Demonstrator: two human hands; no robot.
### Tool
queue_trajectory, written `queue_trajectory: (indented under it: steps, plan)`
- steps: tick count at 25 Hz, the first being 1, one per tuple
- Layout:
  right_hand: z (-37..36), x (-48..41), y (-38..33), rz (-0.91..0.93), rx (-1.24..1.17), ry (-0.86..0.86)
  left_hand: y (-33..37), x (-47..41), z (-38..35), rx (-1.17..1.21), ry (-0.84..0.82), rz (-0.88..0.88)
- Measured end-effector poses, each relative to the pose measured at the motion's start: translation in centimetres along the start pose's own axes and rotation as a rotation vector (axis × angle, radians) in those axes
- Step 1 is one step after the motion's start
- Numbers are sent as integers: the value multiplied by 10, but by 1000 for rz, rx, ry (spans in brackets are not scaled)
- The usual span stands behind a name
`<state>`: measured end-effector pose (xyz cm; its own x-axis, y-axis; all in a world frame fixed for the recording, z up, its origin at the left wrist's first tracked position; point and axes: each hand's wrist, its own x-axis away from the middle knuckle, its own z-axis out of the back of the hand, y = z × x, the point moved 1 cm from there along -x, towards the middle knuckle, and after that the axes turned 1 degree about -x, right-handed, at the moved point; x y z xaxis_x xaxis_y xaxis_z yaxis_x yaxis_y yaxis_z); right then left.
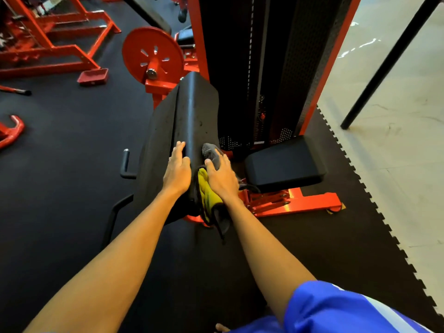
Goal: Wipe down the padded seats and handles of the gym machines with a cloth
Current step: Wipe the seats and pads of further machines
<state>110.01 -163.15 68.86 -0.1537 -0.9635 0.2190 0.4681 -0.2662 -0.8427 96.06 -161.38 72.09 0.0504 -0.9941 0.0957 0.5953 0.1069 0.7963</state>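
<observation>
The right hand [222, 174] lay palm-down on a bunched grey-and-yellow microfibre cloth [207, 193], its fingers curved over the grey wad and its thumb on the inner edge, holding the cloth against the right face of the long black padded backrest [192, 111]. The yellow tail of the cloth hung below the wrist, clear of the pad. Just beside it, the left hand [176, 174] rested flat on the top ridge of the same backrest, fingers straight and close together, holding nothing. The backrest's long axis ran directly forward from both sets of fingertips, so nearly all of its surface lay ahead of the cloth; the next stroke would probably be a push along that axis, with the left hand acting as a brace. A black rectangular padded seat [283, 162] sat to the right of the right hand, near but apart from it, making the right hand the nearer one for that surface. Outward of the left hand stood a short black grip handle [126, 164]. Beyond the fingertips rose the black weight-stack tower [240, 68] and a red round cam disc [152, 52]; a red steel base frame [300, 200] lay under the seat. No container was visible.
</observation>
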Motion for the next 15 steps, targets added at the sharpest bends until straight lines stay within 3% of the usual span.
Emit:
queue_trajectory:
  steps: [4, 11, 15]
  plan:
    - [18, -34, -10, -219, -137, -15, 3, 0, 0, -36, 11, 23]
    - [11, 46, 23, -232, -142, 38, 8, 6, 1, -44, 19, 14]
    - [15, -13, -11, -222, -107, 14, 5, 3, 1, -52, 35, 6]
